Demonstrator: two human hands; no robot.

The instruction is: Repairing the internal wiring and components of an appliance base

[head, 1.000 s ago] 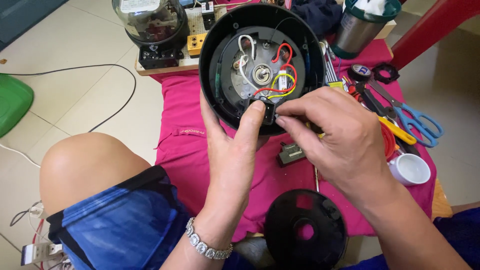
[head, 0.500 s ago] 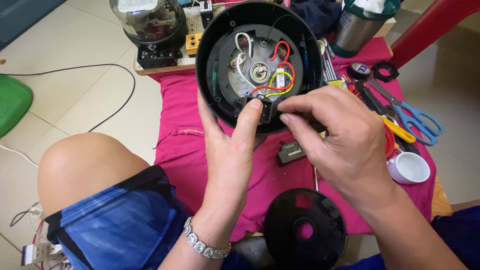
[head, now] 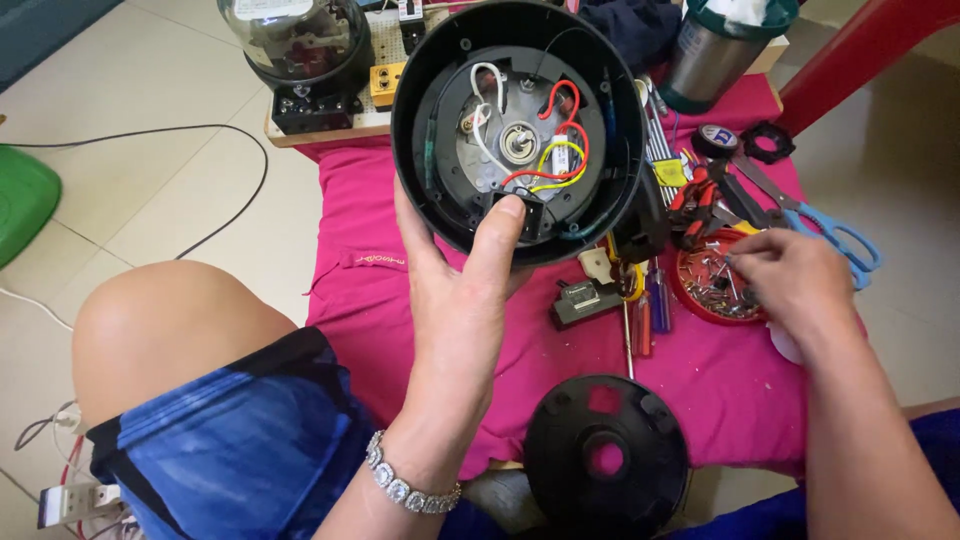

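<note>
Holding the round black appliance housing (head: 520,130) open side up over the pink cloth (head: 400,230): left hand (head: 460,300) cups its lower rim, thumb pressed on the black switch block inside, other fingers wrapped under and out of sight. Inside: metal centre hub, white, red and yellow wires. Right hand (head: 790,280) is at the red dish of screws (head: 715,285), fingertips drawn together in the dish; can't tell if they pinch a screw. One round black base cover (head: 605,455) lies loose at the near edge of the cloth. Between housing and dish: a small dark switch part (head: 585,300), screwdrivers (head: 645,310), red-handled pliers (head: 700,195). One pair of blue-handled scissors (head: 830,235) right of the dish. One metal cup with a green rim (head: 715,55) top right. Glass-domed meter (head: 295,45) on a wooden board top left, small yellow part beside it. Black cable (head: 150,135) runs across the tiled floor.
</note>
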